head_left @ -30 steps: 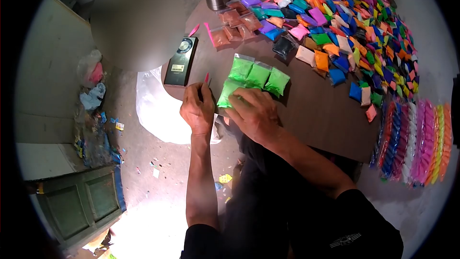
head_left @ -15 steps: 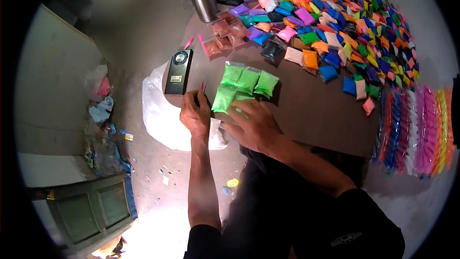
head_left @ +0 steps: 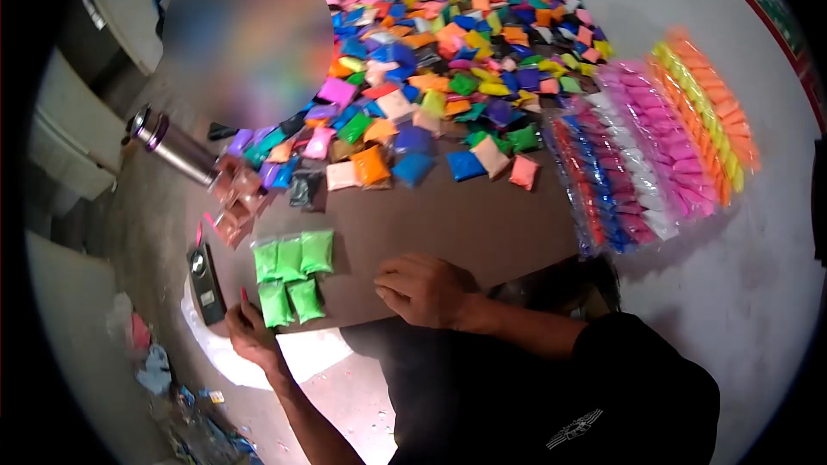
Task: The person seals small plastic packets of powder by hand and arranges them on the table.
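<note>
My left hand [head_left: 251, 333] is at the near left edge of the table, fingers closed, with a small pink strip [head_left: 244, 294] sticking up from them. Right beside it lie several bright green packets [head_left: 291, 257] in clear bags, in two rows. My right hand [head_left: 422, 288] is over the table to the right of the packets, touching none of them. Its fingers are curled together and nothing shows in them. A black device with a round dial [head_left: 205, 284] lies just left of my left hand.
Brown packets [head_left: 237, 198] lie beside a steel flask [head_left: 175, 148]. A large heap of coloured packets [head_left: 465, 43] covers the far side. Long sleeves of coloured packets [head_left: 642, 155] are at the right. A white plastic bag [head_left: 215, 349] hangs below the left edge.
The view has swung to the right. My right hand has left the green packets and moved right. Those packets now sit in two neat rows. My left hand stays near them.
</note>
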Tool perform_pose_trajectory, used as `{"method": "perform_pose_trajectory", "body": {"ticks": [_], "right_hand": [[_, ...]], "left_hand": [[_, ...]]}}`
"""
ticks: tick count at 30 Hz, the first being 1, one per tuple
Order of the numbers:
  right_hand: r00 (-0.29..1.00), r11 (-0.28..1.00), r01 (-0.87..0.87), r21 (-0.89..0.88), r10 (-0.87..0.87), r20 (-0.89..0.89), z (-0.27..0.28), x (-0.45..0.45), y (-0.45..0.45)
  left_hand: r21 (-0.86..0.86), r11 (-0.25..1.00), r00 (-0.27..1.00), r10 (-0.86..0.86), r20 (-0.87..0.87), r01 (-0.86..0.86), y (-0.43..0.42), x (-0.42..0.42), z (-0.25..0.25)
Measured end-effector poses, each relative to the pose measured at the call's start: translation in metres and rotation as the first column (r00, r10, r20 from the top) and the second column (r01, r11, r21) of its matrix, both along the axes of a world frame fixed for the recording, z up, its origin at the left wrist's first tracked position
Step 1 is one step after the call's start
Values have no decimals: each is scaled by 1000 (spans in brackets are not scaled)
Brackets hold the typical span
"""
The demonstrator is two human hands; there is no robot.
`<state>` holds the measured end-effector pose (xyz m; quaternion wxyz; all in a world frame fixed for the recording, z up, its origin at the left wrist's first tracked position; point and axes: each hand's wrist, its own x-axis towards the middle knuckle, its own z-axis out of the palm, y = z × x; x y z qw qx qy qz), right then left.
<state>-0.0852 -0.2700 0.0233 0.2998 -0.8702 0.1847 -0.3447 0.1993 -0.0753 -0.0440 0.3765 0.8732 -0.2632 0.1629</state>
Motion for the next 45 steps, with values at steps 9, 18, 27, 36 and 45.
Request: {"method": "perform_pose_trajectory", "body": {"ticks": [9,18,27,36,45], "right_hand": [[987,986,163,40,-163,0,0,-32,-42],[907,904,419,-78,-422,-14,32,-45,-120],[451,384,809,-446,-891,51,56,-66,-337],[-90,-51,993,-108,-912,-399,40,-95,-416],[-148,-147,988,-45,-830,-537,7,-107,-424]], "left_hand": [[61,998,999,14,35,-16,-2,-4,6],[52,998,998,35,-61,-32,-2,-3,4],[65,994,989,97,-112,-90,0,-4,3],[133,983,986,107,127,-124,-6,-9,12],[223,962,981,177,-74,-156,4,-6,9]]}}
